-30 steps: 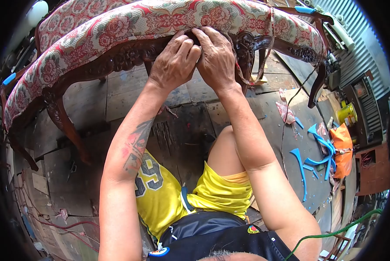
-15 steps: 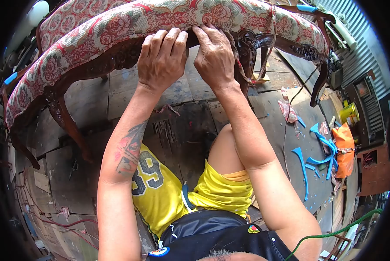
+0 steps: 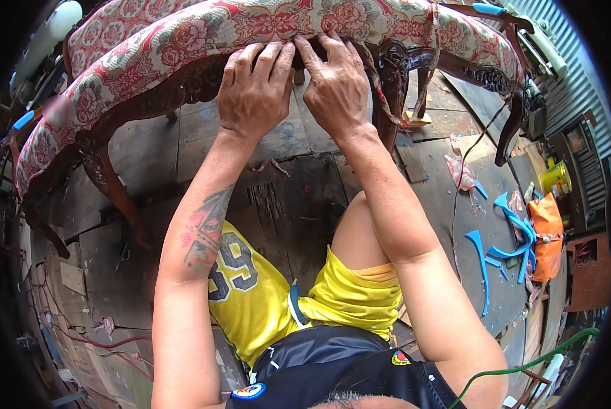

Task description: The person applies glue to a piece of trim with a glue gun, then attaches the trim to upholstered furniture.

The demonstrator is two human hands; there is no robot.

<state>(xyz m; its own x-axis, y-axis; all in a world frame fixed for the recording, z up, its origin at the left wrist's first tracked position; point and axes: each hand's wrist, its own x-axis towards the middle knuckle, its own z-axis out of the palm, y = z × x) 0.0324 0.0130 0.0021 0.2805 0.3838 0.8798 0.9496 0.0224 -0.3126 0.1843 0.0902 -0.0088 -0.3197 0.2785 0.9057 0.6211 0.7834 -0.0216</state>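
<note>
Across the top stands a long sofa with red floral fabric (image 3: 183, 41) over a dark carved wooden frame (image 3: 149, 95). My left hand (image 3: 256, 85) is at the lower front edge of the fabric, its fingers bent over the edge and the fingertips partly hidden. Beside it, my right hand (image 3: 334, 85) presses on the same edge, fingers pointing up onto the fabric and slightly spread. The hands nearly touch at the index fingers. Just right of my right hand, a twisted fabric strip (image 3: 380, 85) hangs from the edge by a carved leg (image 3: 389, 102).
Blue foam scraps (image 3: 478, 273), an orange bag (image 3: 546, 235) and a yellow can (image 3: 556, 178) lie to the right. A dark cord (image 3: 459, 184) crosses the plank floor (image 3: 115, 273). A green rope (image 3: 523, 369) is at lower right, red cords (image 3: 108, 344) at lower left.
The view has shifted slightly, so the sofa and floor items appear further right. The right hand's fingers are more spread on the fabric. Both hands remain at the edge.
</note>
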